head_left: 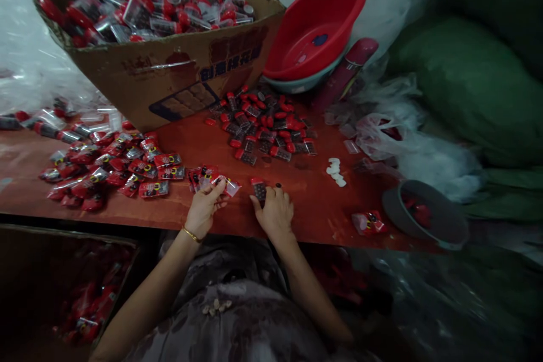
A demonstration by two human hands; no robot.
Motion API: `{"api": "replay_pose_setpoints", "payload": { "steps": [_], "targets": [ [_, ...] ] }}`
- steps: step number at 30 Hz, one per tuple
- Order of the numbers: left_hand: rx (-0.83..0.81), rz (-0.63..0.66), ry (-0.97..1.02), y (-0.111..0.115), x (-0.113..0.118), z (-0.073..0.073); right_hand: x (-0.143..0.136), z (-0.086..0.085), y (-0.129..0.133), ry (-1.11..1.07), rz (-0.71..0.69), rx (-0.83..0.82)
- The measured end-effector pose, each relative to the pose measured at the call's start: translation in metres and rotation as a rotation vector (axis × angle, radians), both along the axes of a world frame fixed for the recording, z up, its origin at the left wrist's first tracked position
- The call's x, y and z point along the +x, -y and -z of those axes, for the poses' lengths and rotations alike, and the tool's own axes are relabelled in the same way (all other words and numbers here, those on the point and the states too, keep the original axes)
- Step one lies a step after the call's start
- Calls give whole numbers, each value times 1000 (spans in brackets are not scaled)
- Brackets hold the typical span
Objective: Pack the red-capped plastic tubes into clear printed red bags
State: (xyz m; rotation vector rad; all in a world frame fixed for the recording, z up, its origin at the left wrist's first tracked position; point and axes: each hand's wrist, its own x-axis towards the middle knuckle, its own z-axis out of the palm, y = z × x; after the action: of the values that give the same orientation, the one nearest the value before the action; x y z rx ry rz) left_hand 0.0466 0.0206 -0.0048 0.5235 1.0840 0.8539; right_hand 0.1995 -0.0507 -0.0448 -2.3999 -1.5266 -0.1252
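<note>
My left hand (202, 212), with a gold bracelet at the wrist, pinches a small red-and-clear printed packet (231, 186) between thumb and fingers. Another packet (197, 179) lies just behind it on the table. My right hand (276, 215) rests low over the tabletop, its fingers curled. Between its thumb and index finger is a small clear container with a red cap (258, 188) and dark contents. A small dark round piece (278, 185) shows at the right fingertips. Further back lies a heap of similar red-capped containers (267, 119).
A cardboard box (178, 62) full of clear red-capped containers stands at the back left. Filled packets (114, 164) are piled at left. Red basin (322, 22), pink bottle (348, 70), white pieces (335, 171), grey bowl (445, 220) and a lone packet (369, 223) stand rightward.
</note>
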Motion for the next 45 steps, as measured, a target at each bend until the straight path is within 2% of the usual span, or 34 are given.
{"api": "replay_pose_setpoints", "payload": {
  "steps": [3, 6, 16, 21, 26, 29, 32, 37, 39, 42, 45],
  "targets": [
    [-14, -17, -11, -1, -4, 1, 3, 4, -1, -10, -50, 5],
    [-9, -44, -14, -3, -10, -1, 9, 6, 1, -113, -113, 60],
    [-21, 0, 2, 0, -5, 0, 11, 2, 15, -692, -122, 213],
    [-42, 2, 16, 0, -8, -1, 4, -5, 17, -1075, -208, 338],
    [-74, 14, 14, -1, -9, -4, -2, -8, 18, -1634, -248, 403],
    [-92, 33, 21, -1, -10, -5, -4, -7, 22, -1776, -241, 408],
    [-101, 49, 27, 0, -10, -6, -5, -9, 27, -1601, -319, 434],
    [-68, 68, -9, 3, -8, -4, -3, -21, 31, -897, -563, 510],
    [-43, 88, -16, 3, -8, -4, -1, -24, 30, -704, -657, 548],
    [-25, 132, -17, 3, -9, -4, 2, -23, 26, -531, -720, 546],
    [2, 163, -41, 3, -11, -4, 2, -20, 22, -442, -719, 550]
  ]
}}
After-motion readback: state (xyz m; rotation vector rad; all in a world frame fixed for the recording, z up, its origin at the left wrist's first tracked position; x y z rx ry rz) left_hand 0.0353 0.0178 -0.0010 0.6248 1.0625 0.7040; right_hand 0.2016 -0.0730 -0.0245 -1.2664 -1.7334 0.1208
